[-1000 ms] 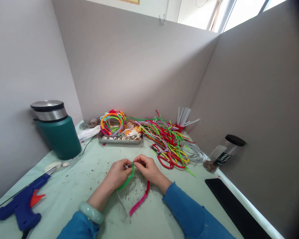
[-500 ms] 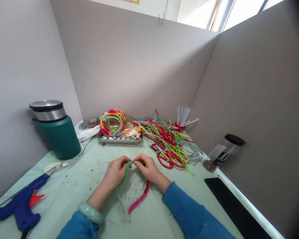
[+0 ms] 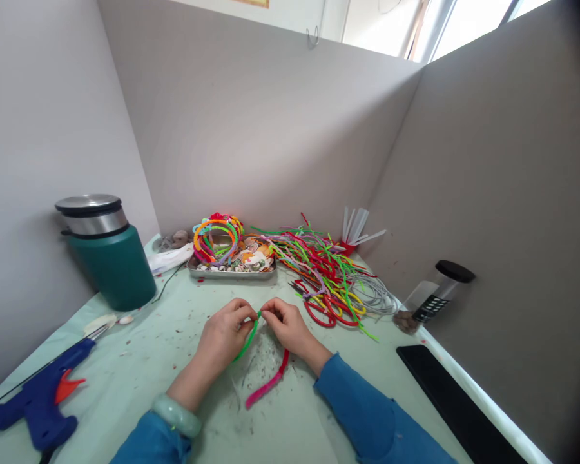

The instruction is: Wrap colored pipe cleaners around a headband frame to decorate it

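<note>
My left hand (image 3: 222, 336) and my right hand (image 3: 286, 327) meet over the middle of the pale green table (image 3: 140, 361). Both pinch a curved green pipe cleaner (image 3: 248, 339) between thumb and fingertips, the left fingers curled over its bend, the right fingertips on its upper end. A pink and red pipe cleaner (image 3: 268, 381) lies on the table just below my right wrist. Small fibre scraps are scattered under the hands.
A heap of coloured pipe cleaners (image 3: 326, 270) and red scissors (image 3: 321, 314) lie behind my right hand. A metal tray (image 3: 232, 272) holds coloured hoops. A green flask (image 3: 107, 252) stands left, a blue glue gun (image 3: 38, 406) near left, a jar (image 3: 435, 298) and a black slab (image 3: 457, 399) right.
Both hands have shifted slightly nearer and lower. The green pipe cleaner's upper part has been drawn in between the fingertips, so less of it shows.
</note>
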A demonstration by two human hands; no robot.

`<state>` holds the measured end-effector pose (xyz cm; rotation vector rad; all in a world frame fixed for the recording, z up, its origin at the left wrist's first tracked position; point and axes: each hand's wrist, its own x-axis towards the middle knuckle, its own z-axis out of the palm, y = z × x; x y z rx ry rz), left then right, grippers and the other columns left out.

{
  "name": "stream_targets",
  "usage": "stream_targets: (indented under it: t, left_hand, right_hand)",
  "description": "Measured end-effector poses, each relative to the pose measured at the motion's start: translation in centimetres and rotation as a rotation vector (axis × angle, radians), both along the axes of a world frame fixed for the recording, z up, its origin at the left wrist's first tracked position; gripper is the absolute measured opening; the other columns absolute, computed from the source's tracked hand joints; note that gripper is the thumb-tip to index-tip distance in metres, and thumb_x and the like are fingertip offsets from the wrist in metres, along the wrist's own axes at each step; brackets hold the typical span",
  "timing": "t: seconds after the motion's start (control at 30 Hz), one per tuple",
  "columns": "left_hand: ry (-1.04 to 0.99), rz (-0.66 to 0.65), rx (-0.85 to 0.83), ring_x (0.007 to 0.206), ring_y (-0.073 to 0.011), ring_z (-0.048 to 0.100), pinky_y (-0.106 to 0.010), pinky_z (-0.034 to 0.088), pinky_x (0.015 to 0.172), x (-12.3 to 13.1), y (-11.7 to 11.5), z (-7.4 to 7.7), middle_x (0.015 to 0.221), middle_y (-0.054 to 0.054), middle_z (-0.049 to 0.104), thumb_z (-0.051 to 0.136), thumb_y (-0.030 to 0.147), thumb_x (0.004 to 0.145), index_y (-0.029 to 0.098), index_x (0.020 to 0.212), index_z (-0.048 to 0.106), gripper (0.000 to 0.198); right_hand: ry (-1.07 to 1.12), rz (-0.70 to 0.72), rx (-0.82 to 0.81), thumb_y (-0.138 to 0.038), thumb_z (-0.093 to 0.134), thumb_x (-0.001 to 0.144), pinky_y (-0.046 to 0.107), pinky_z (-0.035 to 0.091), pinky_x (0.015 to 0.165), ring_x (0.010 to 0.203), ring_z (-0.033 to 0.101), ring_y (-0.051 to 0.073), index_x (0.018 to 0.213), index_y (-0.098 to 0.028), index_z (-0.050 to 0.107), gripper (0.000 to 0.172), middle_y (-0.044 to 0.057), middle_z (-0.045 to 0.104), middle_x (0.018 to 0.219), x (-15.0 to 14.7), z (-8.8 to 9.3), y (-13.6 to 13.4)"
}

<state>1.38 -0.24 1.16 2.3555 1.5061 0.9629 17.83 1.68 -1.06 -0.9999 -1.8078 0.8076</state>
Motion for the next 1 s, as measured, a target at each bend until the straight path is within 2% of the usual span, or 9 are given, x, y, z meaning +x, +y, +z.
stream_targets:
  t: [0.17,0.33,0.53,0.7,0.87,1.0]
  left_hand:
    - [0.193,0.062,0.039,0.081,-0.0139,0.056,-0.022,0.037,0.064,-0.1,-0.4,0.5,0.092,-0.001,0.059,0.043,0.020,0.078,0.025,0.081,0.062,0.020]
    - [0.189,0.073,0.040,0.082,-0.0138,0.055,-0.022,0.037,0.064,-0.2,-0.5,1.0,0.092,-0.001,0.059,0.043,0.021,0.079,0.025,0.081,0.062,0.020]
    - [-0.032,0.039,-0.087,0.069,-0.0116,0.053,-0.022,0.037,0.064,-0.3,-0.1,0.8,0.081,-0.001,0.059,0.045,0.018,0.075,0.020,0.076,0.060,0.015]
    - [-0.196,0.068,-0.226,0.064,-0.0124,0.053,-0.022,0.038,0.062,-0.1,0.2,0.7,0.068,0.000,0.060,0.048,0.025,0.073,0.018,0.070,0.060,0.014]
    - [-0.403,0.104,-0.406,0.051,-0.0117,0.051,-0.022,0.038,0.049,-0.1,0.4,0.5,0.054,0.002,0.056,0.054,0.039,0.069,0.017,0.070,0.058,0.023]
    - [-0.631,0.131,-0.602,0.039,-0.0103,0.046,-0.022,0.036,0.040,0.0,0.8,0.2,0.044,0.005,0.050,0.060,0.039,0.062,0.015,0.067,0.055,0.025]
  right_hand:
    - [-0.030,0.014,0.020,-0.023,0.047,0.082,0.021,0.039,0.060,0.065,0.050,0.012,0.085,-0.017,0.059,0.014,0.000,0.058,0.072,0.0,0.0,-0.1]
    - [-0.050,0.038,0.070,-0.021,0.045,0.083,0.023,0.040,0.069,0.074,0.054,0.013,0.086,-0.017,0.061,0.017,0.002,0.061,0.081,0.1,0.1,0.0]
    - [-0.111,0.038,0.100,-0.020,0.046,0.082,0.022,0.039,0.064,0.068,0.052,0.012,0.084,-0.018,0.060,0.014,0.000,0.059,0.074,0.2,0.3,0.0]
    - [-0.137,0.052,0.110,-0.020,0.047,0.083,0.022,0.038,0.063,0.068,0.052,0.012,0.083,-0.017,0.060,0.013,0.001,0.059,0.073,0.1,0.3,-0.1]
    - [-0.157,0.073,0.108,-0.020,0.049,0.082,0.022,0.039,0.063,0.068,0.053,0.012,0.079,-0.017,0.060,0.012,0.001,0.060,0.072,0.0,0.5,-0.4]
    - [-0.172,0.082,0.134,-0.021,0.050,0.082,0.022,0.039,0.064,0.069,0.053,0.012,0.078,-0.016,0.059,0.011,0.002,0.060,0.073,-0.2,0.7,-0.6]
